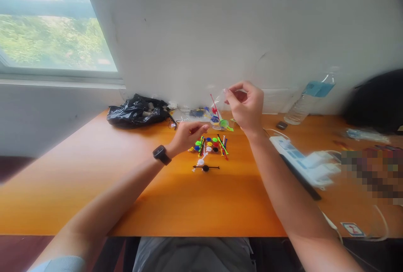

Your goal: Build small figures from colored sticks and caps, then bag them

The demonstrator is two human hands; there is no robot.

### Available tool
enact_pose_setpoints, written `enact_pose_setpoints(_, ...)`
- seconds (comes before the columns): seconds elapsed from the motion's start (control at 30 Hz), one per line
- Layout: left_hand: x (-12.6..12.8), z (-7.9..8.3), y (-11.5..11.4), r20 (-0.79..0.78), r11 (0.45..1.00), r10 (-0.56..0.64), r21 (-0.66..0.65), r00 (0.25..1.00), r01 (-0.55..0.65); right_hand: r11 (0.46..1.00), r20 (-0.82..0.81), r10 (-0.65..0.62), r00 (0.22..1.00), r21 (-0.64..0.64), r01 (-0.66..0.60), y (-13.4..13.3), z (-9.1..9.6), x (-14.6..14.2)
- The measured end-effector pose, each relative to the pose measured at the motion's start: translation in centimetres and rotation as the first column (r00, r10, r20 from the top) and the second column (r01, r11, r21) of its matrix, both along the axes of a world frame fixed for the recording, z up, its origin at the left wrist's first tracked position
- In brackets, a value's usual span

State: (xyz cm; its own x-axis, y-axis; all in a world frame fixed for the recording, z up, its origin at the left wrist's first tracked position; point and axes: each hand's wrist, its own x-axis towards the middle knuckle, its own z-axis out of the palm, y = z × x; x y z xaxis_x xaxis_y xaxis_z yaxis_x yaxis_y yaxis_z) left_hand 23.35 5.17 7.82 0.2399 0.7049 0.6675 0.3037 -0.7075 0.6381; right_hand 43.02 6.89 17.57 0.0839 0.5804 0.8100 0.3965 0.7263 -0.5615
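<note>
My right hand is raised with thumb and forefinger pinched on the top of a clear plastic bag. Low in the bag sit coloured plastic pieces: a red arrow, a blue round piece and a green one. Left of the bag, my left hand hovers over the table, loosely open, thumb pointing right, no object visible in it. Below lie small round discs in several colours, flanked by bundles of thin arrows. Closer to me are a black spinner arrow and a white one.
On the wooden table, a black plastic bag lies at the back left. To the right are a power strip with plugs and cables, a small black object and a tilted-looking water bottle. A wall closes off the back.
</note>
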Motion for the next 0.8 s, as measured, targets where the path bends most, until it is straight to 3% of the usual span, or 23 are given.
enact_pose_setpoints(0.1, -0.2, -0.2, 0.1, 0.026, 0.999, 0.012, 0.052, 1.0, -0.013, 1.0, -0.023, 0.0, 1.0, 0.005, 0.001, 0.0, -0.2, -0.2)
enact_pose_setpoints(0.2, -0.7, 0.0, 0.3, -0.004, 0.997, -0.036, 0.07, 0.999, 0.036, 0.994, 0.028, 0.096, 0.995, -0.05, -0.095, -0.4, -0.3, -0.7)
enact_pose_setpoints(0.3, -1.1, 0.4, 0.6, 0.111, 0.987, -0.12, -0.096, 0.987, 0.131, 0.97, 0.13, 0.212, 0.969, -0.151, -0.192, -1.3, -0.2, -1.4)
enact_pose_setpoints(0.4, -1.3, 0.9, 0.7, 0.289, 0.922, -0.207, -0.261, 0.935, 0.285, 0.961, 0.205, 0.233, 0.951, -0.2, -0.192, -2.0, -0.2, -2.0)
enact_pose_setpoints(0.5, -1.3, 1.5, 0.7, 0.315, 0.854, -0.26, -0.366, 0.913, 0.369, 0.962, 0.279, 0.232, 0.932, -0.206, -0.178, -2.2, -0.2, -2.3)
enact_pose_setpoints(0.57, -1.3, 1.8, 0.7, 0.31, 0.838, -0.247, -0.407, 0.918, 0.363, 0.974, 0.304, 0.197, 0.932, -0.166, -0.152, -2.2, -0.2, -2.3)
enact_pose_setpoints(0.7, -1.7, 1.7, 1.1, 0.315, 0.856, -0.122, -0.446, 0.941, 0.261, 0.997, 0.341, 0.065, 0.938, -0.053, -0.05, -3.0, 0.4, -2.3)
enact_pose_setpoints(0.8, -2.1, 1.3, 1.7, 0.327, 0.872, -0.043, -0.449, 0.944, 0.196, 0.972, 0.516, 0.204, 0.832, -0.206, -0.111, -3.9, 0.6, -2.0)
